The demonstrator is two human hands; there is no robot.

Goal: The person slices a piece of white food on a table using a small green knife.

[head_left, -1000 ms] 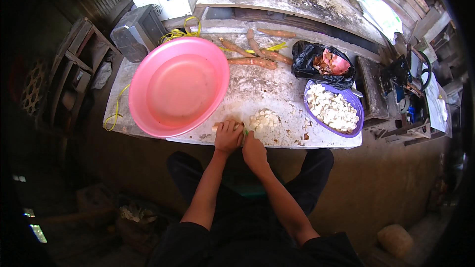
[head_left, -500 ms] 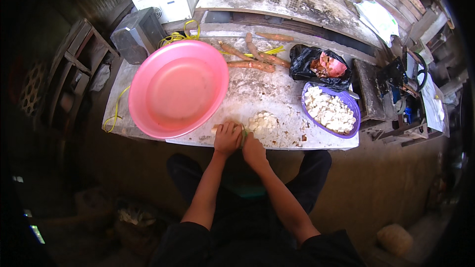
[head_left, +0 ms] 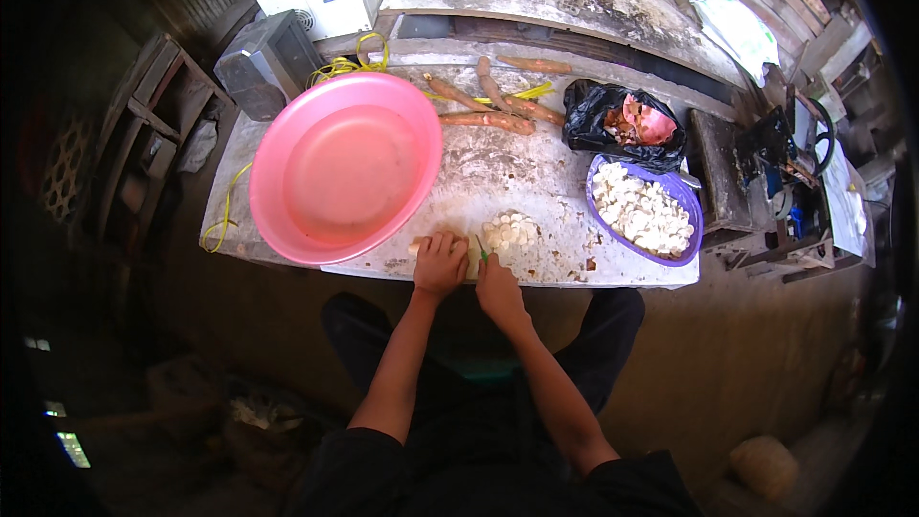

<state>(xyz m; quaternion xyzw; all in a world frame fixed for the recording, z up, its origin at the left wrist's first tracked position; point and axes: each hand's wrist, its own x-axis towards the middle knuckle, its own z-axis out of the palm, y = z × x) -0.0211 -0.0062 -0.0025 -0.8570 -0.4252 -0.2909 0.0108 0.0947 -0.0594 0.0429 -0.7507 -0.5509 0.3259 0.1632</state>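
Peeled root (head_left: 474, 254) left-below slice pile (head_left: 511, 229), left hand's (head_left: 441, 265) fingers curled over it. Right hand (head_left: 499, 285), fingers closed around knife (head_left: 483, 255), has shifted right toward pile — blade beside root's end now, probably between cuts — slicing unfinished.

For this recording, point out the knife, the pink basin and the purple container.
Knife (head_left: 483, 255), head view: on its green part.
Pink basin (head_left: 422, 144), head view: on the right inner wall.
Purple container (head_left: 683, 195), head view: on the upper-right wall.
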